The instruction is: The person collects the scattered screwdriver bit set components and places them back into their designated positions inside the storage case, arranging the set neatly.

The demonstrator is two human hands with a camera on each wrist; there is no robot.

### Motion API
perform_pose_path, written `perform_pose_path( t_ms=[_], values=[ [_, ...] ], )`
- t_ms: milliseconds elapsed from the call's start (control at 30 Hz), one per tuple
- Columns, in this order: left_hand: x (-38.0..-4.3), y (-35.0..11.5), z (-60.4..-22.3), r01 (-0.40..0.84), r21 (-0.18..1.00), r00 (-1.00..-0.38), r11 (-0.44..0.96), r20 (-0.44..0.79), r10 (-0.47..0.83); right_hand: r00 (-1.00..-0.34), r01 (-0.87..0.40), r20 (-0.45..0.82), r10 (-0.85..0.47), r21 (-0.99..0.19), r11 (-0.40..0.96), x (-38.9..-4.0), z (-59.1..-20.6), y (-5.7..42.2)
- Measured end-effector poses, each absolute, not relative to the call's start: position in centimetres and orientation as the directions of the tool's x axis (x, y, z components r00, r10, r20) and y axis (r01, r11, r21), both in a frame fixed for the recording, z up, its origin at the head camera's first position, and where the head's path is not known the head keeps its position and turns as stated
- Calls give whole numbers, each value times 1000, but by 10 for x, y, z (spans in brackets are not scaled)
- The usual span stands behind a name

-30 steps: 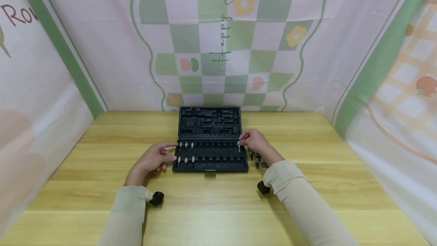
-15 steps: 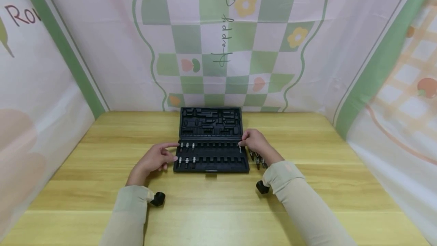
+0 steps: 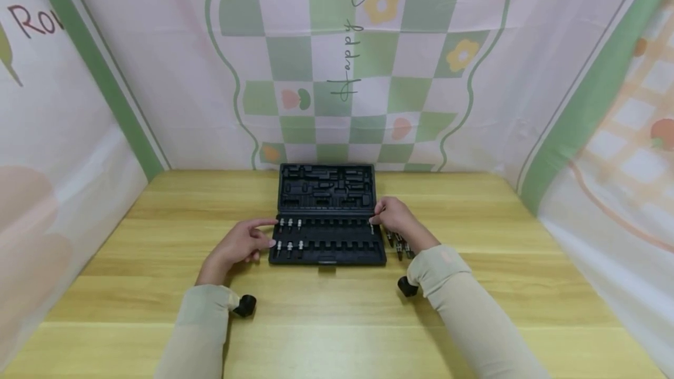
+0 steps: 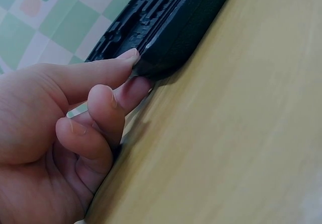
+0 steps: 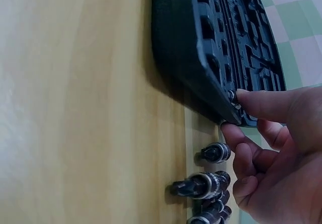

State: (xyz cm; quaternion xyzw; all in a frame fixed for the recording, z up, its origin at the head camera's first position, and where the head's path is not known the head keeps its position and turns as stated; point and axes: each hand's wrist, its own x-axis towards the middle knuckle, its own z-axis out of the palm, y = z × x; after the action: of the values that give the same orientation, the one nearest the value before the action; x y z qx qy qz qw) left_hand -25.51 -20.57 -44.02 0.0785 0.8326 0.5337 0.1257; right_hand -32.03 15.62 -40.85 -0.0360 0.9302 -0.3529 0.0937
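Observation:
An open black plastic case (image 3: pixel 326 257) lies on the table, its moulded lid (image 3: pixel 326 189) leaned back. Small metal bit sockets (image 3: pixel 290 247) fill the left slots of both rows. My left hand (image 3: pixel 238 245) touches the case's left side with thumb and a straight index finger; its other fingers (image 4: pixel 88 143) are bent beneath. At the right end of the back row, my right hand (image 3: pixel 396 218) pinches a bit socket (image 5: pixel 232 97). The thumb lies on this socket inside the case, while the index fingertip shows just outside the wall.
Several loose bit sockets (image 5: pixel 204 184) with dark tips lie on the wooden table (image 3: pixel 326 320) right of the case, under my right hand. A patterned cloth (image 3: pixel 337 63) hangs behind the table, with more cloth at both sides. Black wrist cameras (image 3: pixel 245 306) sit at both cuffs.
The head view has shifted slightly. Both hands keep their places at the case, and the right one still has the bit socket at the same end slot.

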Motion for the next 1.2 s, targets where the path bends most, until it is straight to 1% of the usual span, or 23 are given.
perform_pose_path(
  t_ms=[200,367,567,667,867,1100,1200],
  values=[
    [-256,-206,-441,10,912,-955,410,-112,274,-978,-24,-143,-149,-639,769,-323,-408,156],
    [-255,-205,-441,9,914,-955,405,-112,273,-979,-50,-120,-163,-636,770,-319,-411,157],
    [-254,-206,-440,8,914,-954,405,-114,277,-973,-75,-125,-192,-620,781,-315,-412,160],
    [-254,-206,-440,6,917,-953,400,-116,280,-975,-81,-113,-194,-631,772,-313,-412,163],
    [-254,-206,-441,4,918,-955,397,-114,273,-984,-121,-27,-178,-631,766,-312,-407,173],
    [-253,-204,-442,-11,916,-956,400,-127,264,-983,-118,-25,-181,-671,732,-308,-406,185],
    [-252,-204,-441,-11,917,-959,399,-123,257,-979,-142,-8,-203,-689,711,-306,-405,189]
  ],
)
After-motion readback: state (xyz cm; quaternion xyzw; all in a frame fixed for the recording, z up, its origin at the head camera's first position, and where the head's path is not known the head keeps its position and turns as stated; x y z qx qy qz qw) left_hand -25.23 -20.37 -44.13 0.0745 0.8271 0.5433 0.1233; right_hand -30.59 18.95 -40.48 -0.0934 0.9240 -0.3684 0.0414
